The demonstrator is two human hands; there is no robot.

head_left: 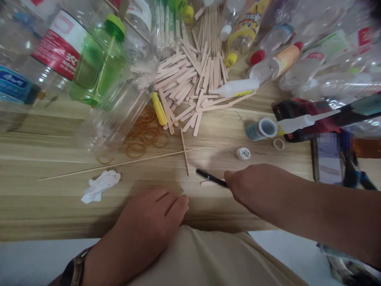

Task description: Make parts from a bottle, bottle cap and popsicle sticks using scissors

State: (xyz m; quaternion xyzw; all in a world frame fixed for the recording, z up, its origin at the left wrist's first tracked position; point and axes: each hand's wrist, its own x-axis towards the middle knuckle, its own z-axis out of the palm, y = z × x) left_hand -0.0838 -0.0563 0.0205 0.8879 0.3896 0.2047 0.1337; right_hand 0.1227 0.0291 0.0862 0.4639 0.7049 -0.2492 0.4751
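My right hand is closed round a black pen, which points left, low over the wooden table. A wooden craft stick lies under the pen, partly hidden by it and the hand. My left hand rests at the table's near edge, its fingers curled together; anything inside them is hidden. Just beyond the hands, a short thin stick crosses the end of a long bamboo skewer. A crumpled white tissue lies left of my left hand. A white bottle cap sits beyond my right hand.
A heap of craft sticks fills the back middle, with a yellow-handled tool and rubber bands before it. Plastic bottles crowd both sides, including a green one. At right are a thread spool, a glue bottle and a phone.
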